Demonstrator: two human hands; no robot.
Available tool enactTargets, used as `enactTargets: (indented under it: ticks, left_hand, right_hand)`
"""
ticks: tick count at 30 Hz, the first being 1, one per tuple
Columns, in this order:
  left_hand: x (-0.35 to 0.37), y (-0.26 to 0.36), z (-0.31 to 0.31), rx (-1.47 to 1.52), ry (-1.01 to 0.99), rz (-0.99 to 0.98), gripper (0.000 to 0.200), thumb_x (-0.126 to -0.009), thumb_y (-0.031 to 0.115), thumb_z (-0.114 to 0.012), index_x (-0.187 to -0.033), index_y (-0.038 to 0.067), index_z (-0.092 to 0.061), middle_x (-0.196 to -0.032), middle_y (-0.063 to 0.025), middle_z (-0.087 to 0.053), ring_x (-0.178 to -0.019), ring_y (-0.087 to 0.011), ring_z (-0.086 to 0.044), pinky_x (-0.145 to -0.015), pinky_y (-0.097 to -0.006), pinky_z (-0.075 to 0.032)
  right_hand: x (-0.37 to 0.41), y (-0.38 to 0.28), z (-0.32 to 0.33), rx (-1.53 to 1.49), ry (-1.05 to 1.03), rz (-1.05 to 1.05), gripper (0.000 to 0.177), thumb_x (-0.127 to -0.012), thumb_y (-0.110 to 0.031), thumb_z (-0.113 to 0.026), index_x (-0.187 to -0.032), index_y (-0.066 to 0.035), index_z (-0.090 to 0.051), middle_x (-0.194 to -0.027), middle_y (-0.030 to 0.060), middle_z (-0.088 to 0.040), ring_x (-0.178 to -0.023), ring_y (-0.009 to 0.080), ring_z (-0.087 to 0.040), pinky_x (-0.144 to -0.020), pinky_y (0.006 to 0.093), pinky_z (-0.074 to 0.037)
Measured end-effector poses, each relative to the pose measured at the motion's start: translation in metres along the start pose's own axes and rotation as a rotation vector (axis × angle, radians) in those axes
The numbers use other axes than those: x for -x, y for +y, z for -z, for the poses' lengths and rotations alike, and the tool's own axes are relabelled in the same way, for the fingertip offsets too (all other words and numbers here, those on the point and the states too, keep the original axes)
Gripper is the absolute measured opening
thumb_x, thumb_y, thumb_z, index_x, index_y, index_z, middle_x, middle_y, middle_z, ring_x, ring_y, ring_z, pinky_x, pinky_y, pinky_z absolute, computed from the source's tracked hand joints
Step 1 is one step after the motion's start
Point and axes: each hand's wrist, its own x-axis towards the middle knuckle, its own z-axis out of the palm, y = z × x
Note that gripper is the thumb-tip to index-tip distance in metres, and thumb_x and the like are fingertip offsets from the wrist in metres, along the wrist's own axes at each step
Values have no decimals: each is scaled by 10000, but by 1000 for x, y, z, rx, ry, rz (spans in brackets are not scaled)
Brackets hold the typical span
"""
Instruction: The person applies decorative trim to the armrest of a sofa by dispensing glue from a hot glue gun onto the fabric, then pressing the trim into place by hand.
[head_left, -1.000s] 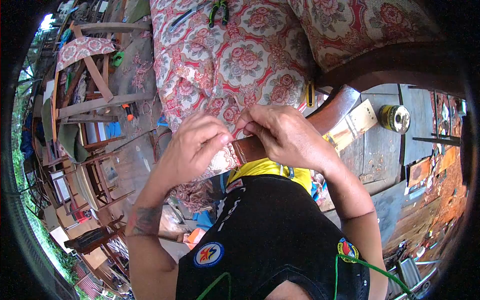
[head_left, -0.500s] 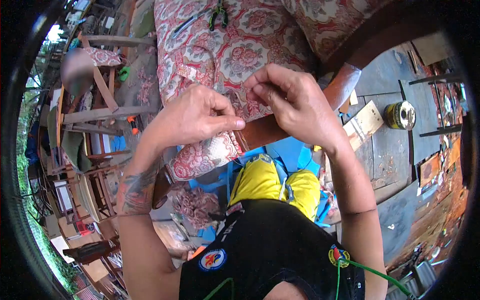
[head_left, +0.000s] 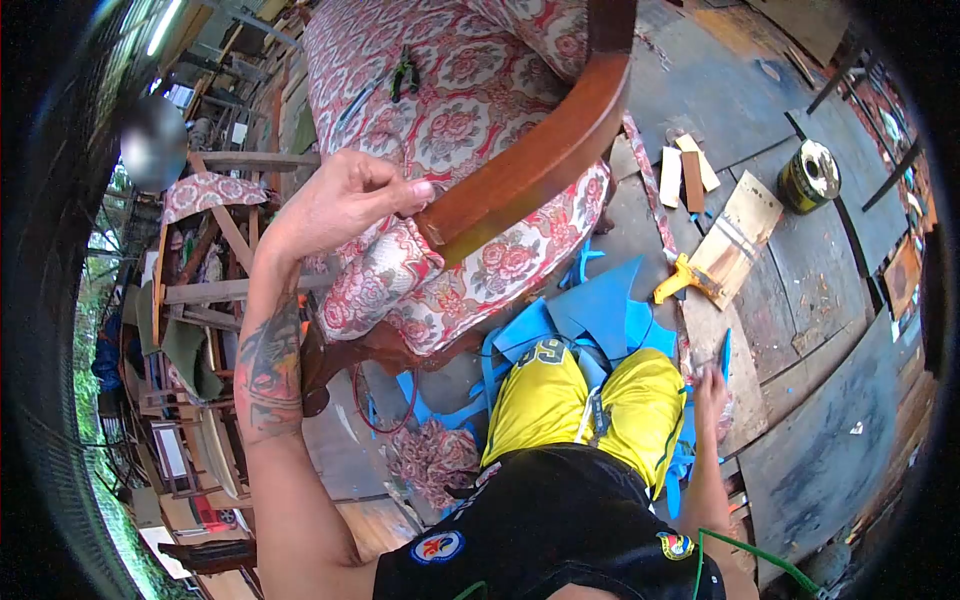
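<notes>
An armchair covered in red floral fabric [head_left: 470, 100] fills the upper middle, with a curved brown wooden armrest [head_left: 530, 160] across it. My left hand [head_left: 345, 200] is raised at the armrest's near end, fingers pinched on the floral fabric there. My right hand [head_left: 712, 388] is down low beside my yellow shorts, over a wooden board [head_left: 725, 370] on the floor. A thin blue object [head_left: 725, 352] sticks up just by its fingers; whether the hand grips it cannot be made out.
Green-handled pliers [head_left: 403, 72] and a long tool lie on the seat. On the plank floor are a yellow tool [head_left: 683, 280], wooden offcuts [head_left: 690, 170], a tin can [head_left: 810, 175] and blue foam scraps [head_left: 600, 310]. Bare chair frames [head_left: 200, 260] stand at the left.
My right hand has left the fabric at the armrest and dropped to the floor at my right side. The left hand stays on the fabric. My head has turned toward the floor.
</notes>
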Motion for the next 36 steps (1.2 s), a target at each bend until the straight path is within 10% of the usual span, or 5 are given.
enactTargets:
  ticks: [5, 10, 17, 24, 36]
  left_hand:
    - [4, -19, -1, -82, 111, -125, 428, -1044, 376, -748, -873, -15, -785, -645, 53, -525, -651, -44, -432, -572, -300, -345]
    - [12, -36, 11, -138, 57, 93, 383, -1064, 314, -670, -930, -37, -746, -850, 3, -669, -818, -118, -576, -759, -308, -463]
    - [19, -62, 19, 88, 152, 144, 379, -1069, 290, -684, -894, -46, -696, -898, -52, -683, -853, -128, -587, -802, -289, -436]
    - [18, -46, 15, 170, 22, -51, 468, -1039, 352, -706, -774, -33, -686, -901, -157, -759, -883, -249, -705, -818, -382, -538]
    - [15, -19, 13, 328, -59, 29, 218, -979, 161, -777, -937, -51, -802, -997, -157, -811, -916, -192, -758, -821, -336, -595]
  right_hand:
    - [79, 127, 77, -258, 380, -789, 308, -1053, -346, -708, -1068, -43, -754, -668, 12, -621, -476, 126, -503, -416, 297, -390]
    - [63, 155, 69, 17, 331, -565, 321, -1025, -281, -692, -1149, 7, -761, -1054, 157, -788, -971, 283, -712, -904, 441, -553]
    - [-85, 30, -8, 344, 166, 42, 374, -1050, -360, -626, -1104, -22, -777, -1022, 257, -762, -983, 449, -735, -892, 537, -561]
    - [-182, 50, -150, 365, -70, -393, 827, -912, -748, -698, -1174, 32, -786, -1146, 277, -779, -1020, 375, -773, -909, 481, -590]
    - [-193, 26, -193, -232, 26, -750, 668, -879, -638, -806, -982, 20, -762, -904, 111, -740, -730, 262, -709, -629, 380, -582]
